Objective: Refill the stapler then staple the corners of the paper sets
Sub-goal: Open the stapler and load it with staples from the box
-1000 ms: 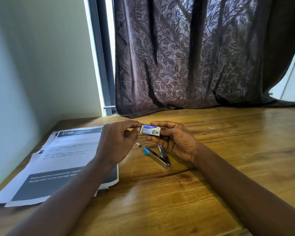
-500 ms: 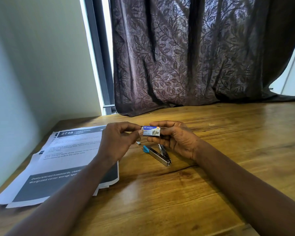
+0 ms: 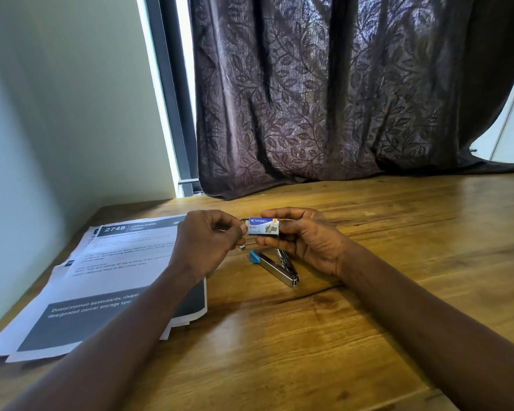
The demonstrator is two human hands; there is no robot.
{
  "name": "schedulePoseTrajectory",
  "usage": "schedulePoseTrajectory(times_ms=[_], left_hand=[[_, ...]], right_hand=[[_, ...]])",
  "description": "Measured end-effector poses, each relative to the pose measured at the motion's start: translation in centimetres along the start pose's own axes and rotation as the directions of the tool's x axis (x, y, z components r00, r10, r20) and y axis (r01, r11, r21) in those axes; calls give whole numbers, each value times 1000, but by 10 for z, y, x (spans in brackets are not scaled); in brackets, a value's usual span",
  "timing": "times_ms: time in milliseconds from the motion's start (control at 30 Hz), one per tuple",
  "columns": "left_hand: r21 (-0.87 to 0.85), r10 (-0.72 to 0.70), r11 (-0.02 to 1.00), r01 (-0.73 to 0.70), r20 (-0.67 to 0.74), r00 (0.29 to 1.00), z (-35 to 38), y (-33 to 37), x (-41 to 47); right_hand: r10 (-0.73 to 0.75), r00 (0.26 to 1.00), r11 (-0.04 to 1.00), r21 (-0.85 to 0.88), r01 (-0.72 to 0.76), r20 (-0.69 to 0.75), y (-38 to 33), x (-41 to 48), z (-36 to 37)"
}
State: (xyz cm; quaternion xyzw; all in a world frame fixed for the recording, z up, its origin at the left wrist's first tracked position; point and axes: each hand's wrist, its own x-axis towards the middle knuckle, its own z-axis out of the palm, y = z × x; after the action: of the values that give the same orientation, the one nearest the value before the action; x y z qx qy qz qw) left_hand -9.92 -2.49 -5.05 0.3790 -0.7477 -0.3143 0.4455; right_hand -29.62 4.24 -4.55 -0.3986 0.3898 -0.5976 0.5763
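A small blue and white staple box (image 3: 263, 226) is held above the table between both hands. My right hand (image 3: 304, 238) grips it from the right, thumb below and fingers on top. My left hand (image 3: 209, 240) pinches the box's left end with thumb and fingertips. Below the box, a metal stapler (image 3: 275, 266) with a blue tip lies swung open on the wooden table (image 3: 309, 336). A small strip of staples (image 3: 242, 247) rests on the table just left of the stapler. Printed paper sets (image 3: 101, 280) lie stacked to the left, partly under my left forearm.
A dark leaf-patterned curtain (image 3: 339, 99) hangs behind the table's far edge and drapes onto it. A pale wall (image 3: 57, 114) borders the table on the left, beside a dark window frame (image 3: 172, 99).
My hands and the staple box stay almost in the same place. My left fingertips have closed in on the box's left end. The stapler and papers have not moved.
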Motion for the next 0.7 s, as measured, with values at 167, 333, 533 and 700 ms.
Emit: schedulePoseTrajectory(times_ms=[167,333,533,700], left_hand=[[-74,-6,997,7,9,1000,-1,0,0],[-36,83,996,-82,11,997,0,3,-2],[86,140,985,-149,99,985,-6,7,-4],[84,123,987,-135,131,984,-10,9,-4]], right_hand=[[-3,1000,1000,-5,3,-5,0,1,1],[-16,1000,1000,4,16,-23,-3,1,0],[8,1000,1000,0,-8,-7,-7,-3,-3],[17,1000,1000,-17,-17,-10,-8,-6,1]])
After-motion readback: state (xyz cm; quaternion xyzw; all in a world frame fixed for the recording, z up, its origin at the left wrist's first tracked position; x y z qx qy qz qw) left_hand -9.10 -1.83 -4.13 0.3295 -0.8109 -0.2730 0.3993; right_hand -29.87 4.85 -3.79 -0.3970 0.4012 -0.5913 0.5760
